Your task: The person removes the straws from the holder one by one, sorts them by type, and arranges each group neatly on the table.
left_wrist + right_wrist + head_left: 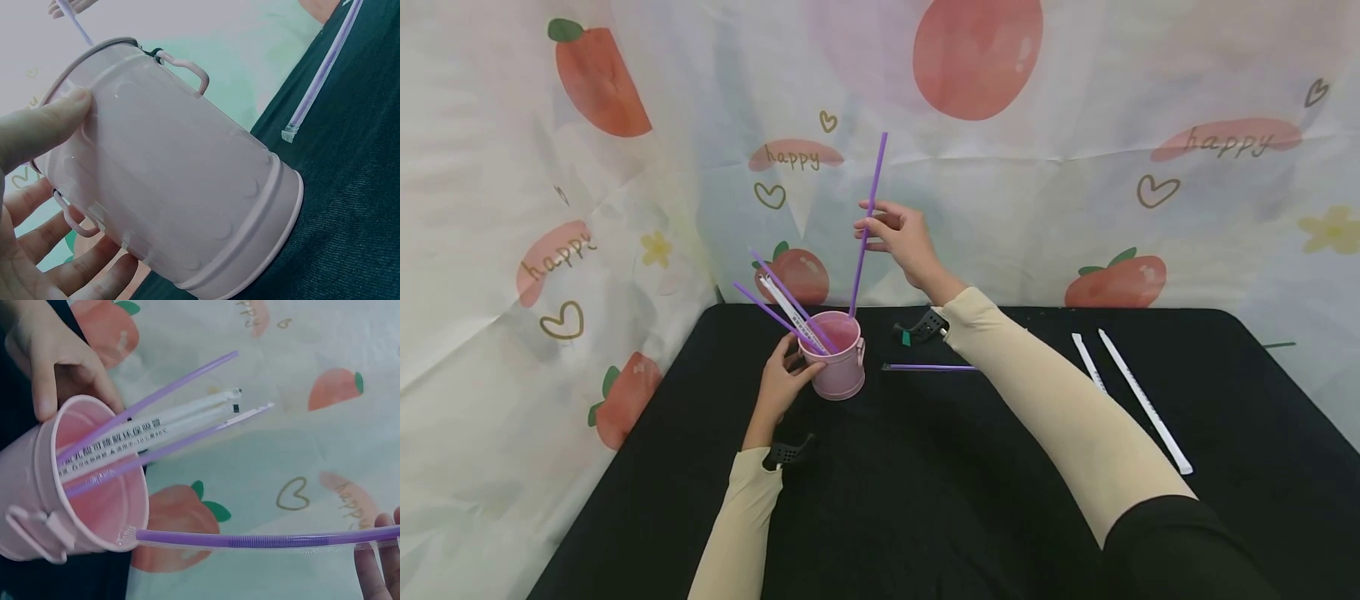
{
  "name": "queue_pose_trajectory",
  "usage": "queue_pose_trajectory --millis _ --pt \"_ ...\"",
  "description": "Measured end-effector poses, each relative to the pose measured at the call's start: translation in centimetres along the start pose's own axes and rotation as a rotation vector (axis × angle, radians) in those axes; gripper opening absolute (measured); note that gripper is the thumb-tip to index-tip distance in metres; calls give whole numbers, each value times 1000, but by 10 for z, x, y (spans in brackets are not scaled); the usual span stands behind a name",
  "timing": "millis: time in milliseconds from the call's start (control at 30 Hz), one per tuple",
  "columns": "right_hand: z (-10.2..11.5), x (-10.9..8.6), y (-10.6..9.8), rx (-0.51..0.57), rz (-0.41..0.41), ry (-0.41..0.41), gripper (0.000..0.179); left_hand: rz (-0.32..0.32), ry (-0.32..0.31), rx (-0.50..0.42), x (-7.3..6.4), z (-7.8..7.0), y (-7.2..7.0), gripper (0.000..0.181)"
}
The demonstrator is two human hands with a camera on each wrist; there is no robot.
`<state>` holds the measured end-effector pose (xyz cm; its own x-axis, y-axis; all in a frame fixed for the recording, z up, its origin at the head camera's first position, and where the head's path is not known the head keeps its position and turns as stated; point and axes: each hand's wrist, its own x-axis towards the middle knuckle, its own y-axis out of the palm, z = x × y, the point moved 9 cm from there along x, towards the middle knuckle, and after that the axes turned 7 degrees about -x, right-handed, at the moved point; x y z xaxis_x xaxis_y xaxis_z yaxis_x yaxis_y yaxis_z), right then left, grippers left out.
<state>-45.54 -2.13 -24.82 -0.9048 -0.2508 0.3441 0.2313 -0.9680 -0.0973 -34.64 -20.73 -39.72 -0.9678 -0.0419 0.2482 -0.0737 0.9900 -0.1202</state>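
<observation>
A small pink metal bucket (837, 379) with side handles stands on the black table, and my left hand (781, 379) grips its left side with the thumb near the rim. Inside it lean white paper-wrapped straws (150, 434) and two purple straws (181, 381), all tilting to the left in the head view. My right hand (904, 242) pinches another purple straw (878, 162) in a clear wrapper, held nearly upright. In the right wrist view, the lower end of that straw is right at the bucket's rim, and its bendy section shows through the wrapper.
A wrapped purple straw (928, 367) lies on the black table (910, 483) right of the bucket, partly hidden by my right forearm. Farther right lie two white wrapped straws (1142, 400) (1088, 362). Behind the table hangs a fruit-printed cloth (1000, 192).
</observation>
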Motion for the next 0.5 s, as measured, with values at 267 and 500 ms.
queue_pose_trajectory --millis 267,500 --pt "11 -7 -21 -55 21 -20 34 -3 -5 -3 0 2 0 67" --pt "18 -16 -40 -174 61 -31 34 -3 -8 -1 0 1 -1 66"
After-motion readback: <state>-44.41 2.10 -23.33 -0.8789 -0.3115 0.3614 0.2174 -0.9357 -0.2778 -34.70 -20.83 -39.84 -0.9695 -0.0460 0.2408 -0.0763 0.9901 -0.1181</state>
